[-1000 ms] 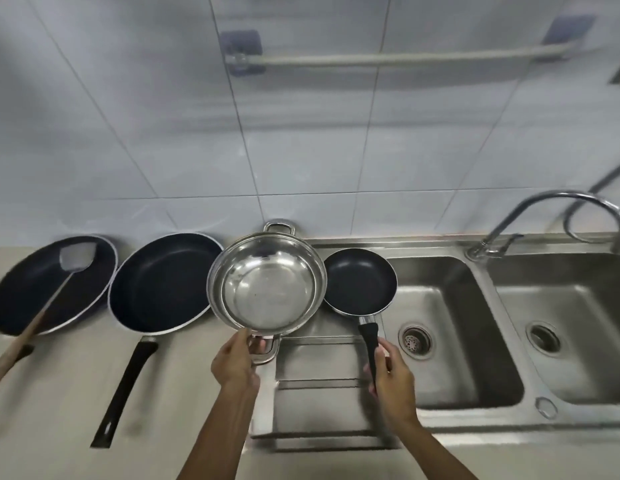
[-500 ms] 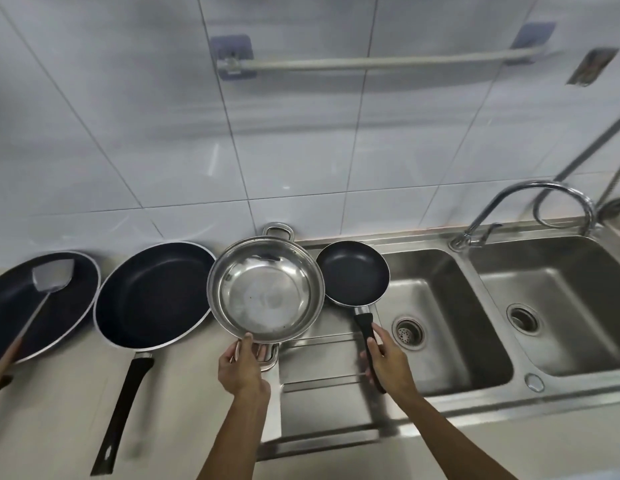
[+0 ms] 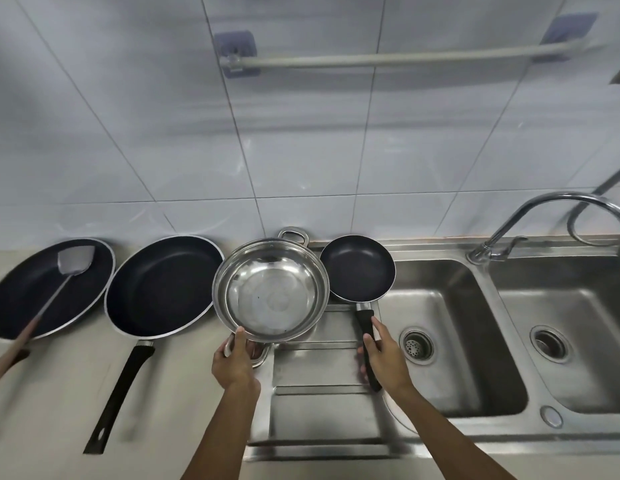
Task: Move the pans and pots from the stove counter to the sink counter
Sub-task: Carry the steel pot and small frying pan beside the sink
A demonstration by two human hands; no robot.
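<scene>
Gripping the near handle of the steel pot (image 3: 270,294), the left hand (image 3: 234,363) has its fingers curled around it, thumb on the rim. The pot sits at the left edge of the sink drainboard (image 3: 322,403), at 12 o'clock from that hand. The right hand (image 3: 384,358) is closed on the black handle of the small frying pan (image 3: 357,268), which rests at 3 o'clock of the pot, rims touching. At 9 o'clock lie the large frying pan (image 3: 163,285) and, further out, a wok pan (image 3: 49,289) holding a spatula (image 3: 64,275).
</scene>
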